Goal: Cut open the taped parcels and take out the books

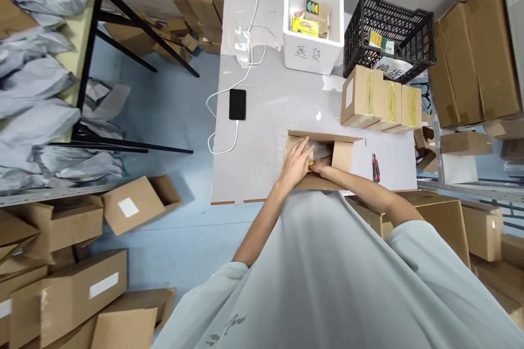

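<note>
An open cardboard box [342,156] lies at the table's near edge, its flaps spread outward. My left hand [295,163] rests over the box's left side, fingers stretched out and pointing away from me. Inside the opening is my right hand [320,167], with its fingers curled and partly hidden. A small yellow item [310,163] shows between the two hands; what it belongs to cannot be made out. To the right of the box, a red and black utility knife [375,168] lies on the table [270,120].
Behind the box stand three taped cartons [362,99], a white foam box [313,55] and a black crate [388,30]. A black phone [237,104] with a white cable lies to the left. Boxes surround the table on the floor and shelves.
</note>
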A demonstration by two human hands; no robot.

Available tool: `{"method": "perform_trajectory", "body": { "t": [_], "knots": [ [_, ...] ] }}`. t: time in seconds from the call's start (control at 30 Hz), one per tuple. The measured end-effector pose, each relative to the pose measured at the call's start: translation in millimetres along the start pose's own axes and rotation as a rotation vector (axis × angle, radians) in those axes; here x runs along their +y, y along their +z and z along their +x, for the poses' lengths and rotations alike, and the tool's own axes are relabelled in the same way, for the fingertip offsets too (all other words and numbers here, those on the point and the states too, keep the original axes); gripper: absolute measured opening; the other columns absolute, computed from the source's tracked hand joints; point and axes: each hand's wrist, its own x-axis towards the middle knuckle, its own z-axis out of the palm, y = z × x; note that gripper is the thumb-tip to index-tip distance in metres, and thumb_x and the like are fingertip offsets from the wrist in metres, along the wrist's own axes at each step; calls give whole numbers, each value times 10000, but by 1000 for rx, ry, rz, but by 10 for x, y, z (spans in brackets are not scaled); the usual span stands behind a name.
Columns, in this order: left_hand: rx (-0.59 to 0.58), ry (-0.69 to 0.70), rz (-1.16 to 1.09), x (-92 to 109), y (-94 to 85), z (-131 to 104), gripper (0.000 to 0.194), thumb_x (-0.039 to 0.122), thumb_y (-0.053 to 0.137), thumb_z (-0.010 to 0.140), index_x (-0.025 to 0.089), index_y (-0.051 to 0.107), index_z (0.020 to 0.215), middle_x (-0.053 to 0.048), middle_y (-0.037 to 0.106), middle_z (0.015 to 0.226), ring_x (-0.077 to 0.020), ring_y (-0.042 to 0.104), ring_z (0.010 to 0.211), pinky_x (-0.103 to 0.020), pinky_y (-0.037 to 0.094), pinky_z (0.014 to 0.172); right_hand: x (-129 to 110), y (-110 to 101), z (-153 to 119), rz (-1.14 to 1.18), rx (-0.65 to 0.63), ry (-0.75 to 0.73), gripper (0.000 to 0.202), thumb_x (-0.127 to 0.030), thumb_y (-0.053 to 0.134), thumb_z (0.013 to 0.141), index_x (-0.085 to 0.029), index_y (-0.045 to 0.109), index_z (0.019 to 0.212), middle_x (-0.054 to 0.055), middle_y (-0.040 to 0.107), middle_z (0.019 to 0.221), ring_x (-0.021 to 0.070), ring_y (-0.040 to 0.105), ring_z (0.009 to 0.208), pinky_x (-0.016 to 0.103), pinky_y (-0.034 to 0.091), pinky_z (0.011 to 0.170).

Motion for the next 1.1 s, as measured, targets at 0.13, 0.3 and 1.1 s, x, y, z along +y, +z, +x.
{"method": "perform_trajectory", "body": {
  "t": [0.13,0.3,1.1],
  "knots": [
    [25,-11,-28,-2,-34,-31,525,137,501,1093,191,719,1567,-155,544,1807,-353,523,1671,-618,499,1365,-55,-210,-184,142,-87,-19,148,-276,805,1097,-157,719,1078,95,832,1010,175,820,909,283,716,844],
    [111,-47,-73,68,-97,6,490,211,539,1099,198,717,1555,-151,564,1792,-342,552,1651,-603,488,1375,63,-671,-741,362,-115,-135,272,-208,804,1018,-237,570,883,12,785,801,136,822,702,186,664,637],
    [304,-241,-875,1476,-556,229,666,839,698,1023,202,888,1067,-128,873,1070,-268,801,972,-409,665,900,754,-1745,-1571,546,117,-800,555,-795,906,840,-286,717,953,-37,669,612,184,622,545,321,521,552]
  ]
}}
